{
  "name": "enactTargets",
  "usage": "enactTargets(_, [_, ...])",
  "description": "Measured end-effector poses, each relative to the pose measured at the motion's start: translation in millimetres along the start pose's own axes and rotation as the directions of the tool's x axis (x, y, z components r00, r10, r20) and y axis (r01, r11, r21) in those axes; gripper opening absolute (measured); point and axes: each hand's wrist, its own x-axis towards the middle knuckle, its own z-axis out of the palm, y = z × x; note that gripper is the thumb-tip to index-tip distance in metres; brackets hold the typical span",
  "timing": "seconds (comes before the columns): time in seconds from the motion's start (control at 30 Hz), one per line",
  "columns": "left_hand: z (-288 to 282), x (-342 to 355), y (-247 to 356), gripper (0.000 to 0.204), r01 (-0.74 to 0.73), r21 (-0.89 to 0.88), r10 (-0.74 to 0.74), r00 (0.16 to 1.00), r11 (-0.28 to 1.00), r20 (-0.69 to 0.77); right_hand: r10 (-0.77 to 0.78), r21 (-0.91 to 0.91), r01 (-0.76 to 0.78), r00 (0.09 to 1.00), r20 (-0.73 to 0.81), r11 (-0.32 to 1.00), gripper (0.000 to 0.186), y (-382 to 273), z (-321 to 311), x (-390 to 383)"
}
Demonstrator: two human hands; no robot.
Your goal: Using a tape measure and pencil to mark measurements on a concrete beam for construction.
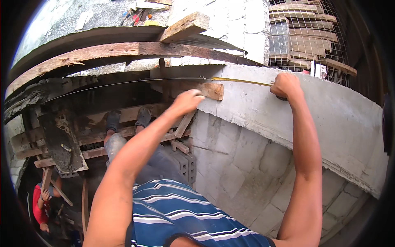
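My right hand (286, 85) is closed over the top of the grey concrete beam (341, 103). From it a yellow tape measure (242, 81) stretches left along the beam, its dark case barely showing under my fist. A thin string (123, 83) continues leftward from near the tape's far end. My left hand (188, 101) is closed and slightly blurred, in front of a short wooden block (213, 91) at the beam's end. Whatever its fingers hold, if anything, is hidden. The tape's far end lies above my left hand, apart from it.
My feet (143, 117) stand on wooden planks (92, 119) above a drop. A mortar-smeared board (61, 142) lies at left. Below, a person in red (40, 203) holds wood. Long timber (98, 53) spans the far side; a wire mesh (341, 41) covers stacked boards. Hollow blocks (187, 164) stand below.
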Motion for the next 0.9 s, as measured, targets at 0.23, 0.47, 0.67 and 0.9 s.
enactTargets(0.23, [119.7,82.9,95.1,0.074,0.011,0.051,-0.012,1.0,0.999,0.004,0.0,-0.022,-0.002,0.998,-0.058,1.0,0.025,3.2,-4.4,-4.2])
enactTargets(0.47, [144.9,115.2,118.7,0.079,0.004,-0.092,-0.007,0.999,0.996,-0.031,0.035,-0.026,-0.037,0.998,-0.061,0.999,0.023,2.6,-6.2,-14.8])
enactTargets(0.67, [148.1,119.0,108.8,0.082,0.049,-0.163,-0.049,0.999,0.985,0.009,0.013,0.004,-0.013,0.998,-0.063,1.0,0.025,-2.9,9.6,-15.1])
enactTargets(0.9, [155.8,117.8,109.7,0.082,0.035,-0.24,-0.04,0.999,0.97,-0.017,0.011,-0.031,-0.015,0.992,-0.124,0.999,0.024,0.9,12.1,-20.3])
